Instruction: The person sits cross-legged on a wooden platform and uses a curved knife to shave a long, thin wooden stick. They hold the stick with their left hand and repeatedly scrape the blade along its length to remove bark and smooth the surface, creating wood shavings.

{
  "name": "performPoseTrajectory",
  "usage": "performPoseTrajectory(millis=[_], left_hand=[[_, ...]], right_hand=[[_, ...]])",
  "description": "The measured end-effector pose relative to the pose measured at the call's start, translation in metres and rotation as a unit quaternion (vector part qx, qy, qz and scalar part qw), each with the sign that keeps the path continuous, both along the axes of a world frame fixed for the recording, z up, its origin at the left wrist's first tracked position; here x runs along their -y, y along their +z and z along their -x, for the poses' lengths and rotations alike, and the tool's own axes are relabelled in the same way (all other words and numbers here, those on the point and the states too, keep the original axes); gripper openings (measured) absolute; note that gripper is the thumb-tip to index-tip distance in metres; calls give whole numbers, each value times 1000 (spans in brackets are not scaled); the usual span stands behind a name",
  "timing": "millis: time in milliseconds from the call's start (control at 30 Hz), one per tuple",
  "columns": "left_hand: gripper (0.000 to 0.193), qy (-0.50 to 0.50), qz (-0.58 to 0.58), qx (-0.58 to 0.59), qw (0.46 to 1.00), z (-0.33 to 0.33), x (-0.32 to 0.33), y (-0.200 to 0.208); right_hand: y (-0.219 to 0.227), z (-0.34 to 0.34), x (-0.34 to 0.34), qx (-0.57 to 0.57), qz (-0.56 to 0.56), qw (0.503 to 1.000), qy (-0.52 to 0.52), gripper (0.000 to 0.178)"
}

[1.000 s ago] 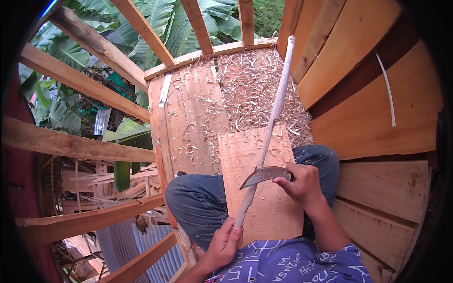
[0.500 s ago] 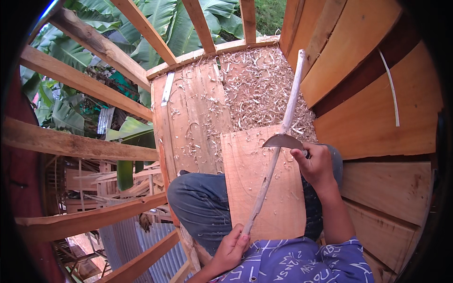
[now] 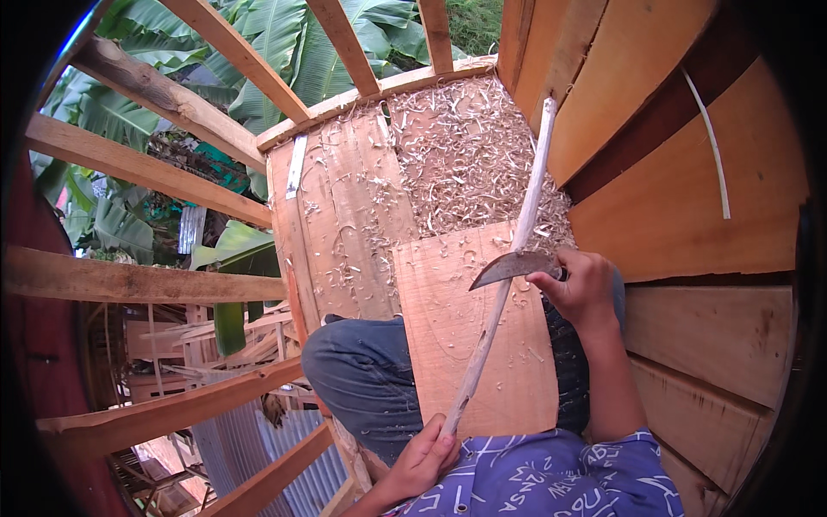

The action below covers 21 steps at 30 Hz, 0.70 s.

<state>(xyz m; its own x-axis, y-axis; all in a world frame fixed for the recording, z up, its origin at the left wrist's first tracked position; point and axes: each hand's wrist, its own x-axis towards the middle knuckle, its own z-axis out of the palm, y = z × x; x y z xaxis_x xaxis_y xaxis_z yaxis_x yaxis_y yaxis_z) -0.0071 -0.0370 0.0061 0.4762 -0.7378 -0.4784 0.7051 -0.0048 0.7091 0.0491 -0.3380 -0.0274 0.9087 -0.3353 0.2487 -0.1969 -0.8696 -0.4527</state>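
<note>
A long pale wooden stick [image 3: 531, 185] slants up and away from me across a flat wooden board [image 3: 426, 345] on my lap. Its bark looks stripped in places, and darker notches show on its lower part. Near my waist, my left hand [image 3: 428, 457] is closed round the stick's near end. My right hand [image 3: 586, 289] grips a curved, sickle-like knife [image 3: 517, 266], with its handle mostly hidden in the fingers. The dark blade lies across the middle of the stick, touching it, with its tip pointing left and toward me.
Curled wood shavings [image 3: 465, 155] cover the plank floor [image 3: 345, 215] ahead. Wooden wall boards [image 3: 689, 233] rise close on my right, with a thin pale strip [image 3: 711, 146] against them. Spaced wooden rails [image 3: 146, 280] stand on the left, with banana leaves [image 3: 276, 52] beyond.
The knife blade has tilted, its tip dropping toward me and left, and it sits slightly nearer on the stick. My left hand keeps its hold. The whole view has shifted a little.
</note>
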Motion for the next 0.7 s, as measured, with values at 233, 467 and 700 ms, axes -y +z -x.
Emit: performPoseTrajectory(millis=[233, 467, 700], left_hand=[[18, 19, 6, -25, 999, -9, -4, -2], [18, -5, -7, -55, 998, -5, -5, -8], [19, 29, 15, -29, 999, -38, 20, 15]], right_hand=[[5, 6, -27, 18, -85, 996, 37, 59], [-8, 3, 5, -62, -200, 974, -91, 57], [-37, 14, -6, 41, -240, 970, 18, 49]])
